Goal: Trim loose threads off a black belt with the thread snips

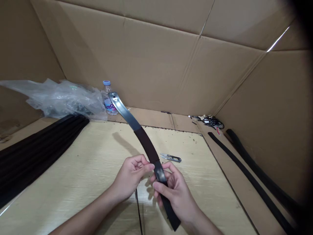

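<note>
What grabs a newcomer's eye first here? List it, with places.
First, the curved strip, its far end bare shiny metal, slanting up mid-picture, held in the right hand with the left hand at its edge. Then the crumpled clear plastic and blue-capped bottle at back left, and the dark strips along the left side.

The label (109, 106) on the plastic bottle (107, 88), which stands just beyond the far edge of the desk (207, 182), near its far left corner, shows large letters, seemingly "me" (the rest of the word is hidden). A green mark (73, 87) on the plastic bag (66, 101) beside it is too blurred to read.
</note>
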`<state>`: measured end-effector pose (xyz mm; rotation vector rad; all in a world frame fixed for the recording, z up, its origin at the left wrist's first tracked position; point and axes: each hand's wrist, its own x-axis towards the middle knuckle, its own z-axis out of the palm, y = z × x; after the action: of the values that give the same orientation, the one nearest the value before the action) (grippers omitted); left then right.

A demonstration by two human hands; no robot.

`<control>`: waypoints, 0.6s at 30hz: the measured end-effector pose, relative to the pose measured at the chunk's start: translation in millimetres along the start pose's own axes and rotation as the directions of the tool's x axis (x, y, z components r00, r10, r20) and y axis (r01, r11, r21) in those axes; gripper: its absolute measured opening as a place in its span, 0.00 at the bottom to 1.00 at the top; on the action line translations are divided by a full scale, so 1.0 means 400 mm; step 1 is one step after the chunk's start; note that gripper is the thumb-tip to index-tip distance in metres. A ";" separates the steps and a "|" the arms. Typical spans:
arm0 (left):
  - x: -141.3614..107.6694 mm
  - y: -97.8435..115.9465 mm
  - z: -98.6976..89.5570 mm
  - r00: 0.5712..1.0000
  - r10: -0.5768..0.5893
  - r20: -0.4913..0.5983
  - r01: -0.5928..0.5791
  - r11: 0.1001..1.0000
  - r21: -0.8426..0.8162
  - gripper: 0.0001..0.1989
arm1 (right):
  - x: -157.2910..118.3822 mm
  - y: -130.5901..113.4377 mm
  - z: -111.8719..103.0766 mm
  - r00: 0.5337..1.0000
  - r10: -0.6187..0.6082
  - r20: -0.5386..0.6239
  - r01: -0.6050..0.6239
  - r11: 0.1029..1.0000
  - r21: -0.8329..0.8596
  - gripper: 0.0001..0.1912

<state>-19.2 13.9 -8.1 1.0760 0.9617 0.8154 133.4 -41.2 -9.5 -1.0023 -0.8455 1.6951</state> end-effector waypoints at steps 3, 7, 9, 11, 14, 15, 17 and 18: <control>-0.001 0.004 -0.001 1.000 0.012 -0.019 -0.012 1.000 0.013 0.18 | -0.002 -0.001 0.002 0.999 -0.038 -0.011 0.038 0.998 0.040 0.13; 0.002 0.009 -0.001 1.000 0.018 -0.001 -0.018 0.999 -0.028 0.17 | -0.004 -0.005 -0.002 0.997 -0.059 -0.052 0.058 0.998 -0.033 0.14; 0.004 0.010 -0.002 1.000 0.021 -0.010 -0.021 0.999 -0.034 0.17 | -0.006 -0.006 -0.006 0.997 -0.055 -0.051 0.050 0.993 -0.106 0.20; 0.004 0.011 -0.003 0.999 0.029 -0.034 -0.030 0.999 -0.032 0.17 | -0.006 -0.004 -0.010 0.999 -0.046 -0.026 0.042 0.988 -0.148 0.19; 0.001 0.010 -0.005 0.999 0.027 -0.029 -0.027 0.999 -0.021 0.18 | -0.006 -0.001 -0.012 1.000 -0.024 0.012 0.025 0.992 -0.126 0.17; 0.000 0.010 -0.006 1.000 0.023 -0.011 -0.023 1.000 -0.015 0.18 | -0.007 -0.001 -0.011 1.000 -0.008 0.021 0.010 0.995 -0.100 0.17; -0.003 0.009 -0.007 1.000 0.020 0.010 -0.020 1.000 0.005 0.18 | -0.007 -0.004 -0.007 0.999 0.016 0.040 -0.013 0.999 -0.053 0.19; -0.003 0.009 -0.008 1.000 0.026 0.000 -0.026 0.999 0.021 0.18 | -0.007 -0.007 -0.005 0.999 0.018 0.048 -0.016 0.999 -0.038 0.19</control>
<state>-22.7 14.8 -4.7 1.1080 0.9605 0.8284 136.8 -43.0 -7.2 -1.0002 -0.9059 1.7293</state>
